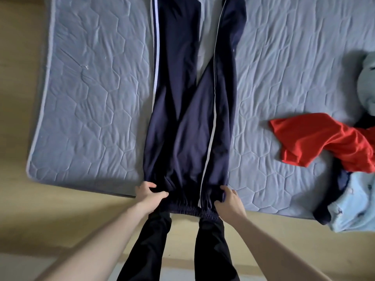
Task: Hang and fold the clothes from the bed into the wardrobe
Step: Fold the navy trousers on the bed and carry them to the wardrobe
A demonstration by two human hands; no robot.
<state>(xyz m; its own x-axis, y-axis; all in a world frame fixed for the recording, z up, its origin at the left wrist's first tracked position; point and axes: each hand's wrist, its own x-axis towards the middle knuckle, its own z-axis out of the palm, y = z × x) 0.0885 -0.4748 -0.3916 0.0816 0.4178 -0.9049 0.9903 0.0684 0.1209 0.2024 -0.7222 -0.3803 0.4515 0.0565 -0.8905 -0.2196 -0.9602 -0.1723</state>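
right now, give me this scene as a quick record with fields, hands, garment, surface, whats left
garment: navy track pants with white side stripes, spread flat, legs pointing away from the person
left hand: left hand grips the waistband's left end
right hand: right hand grips the waistband's right end
surface: blue quilted mattress
waistband: at the mattress's near edge
left to do: red shirt and light blue garment piled at right

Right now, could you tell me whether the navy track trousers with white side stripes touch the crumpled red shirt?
Apart. The head view shows bare grey quilted mattress between the navy track trousers and the red shirt.
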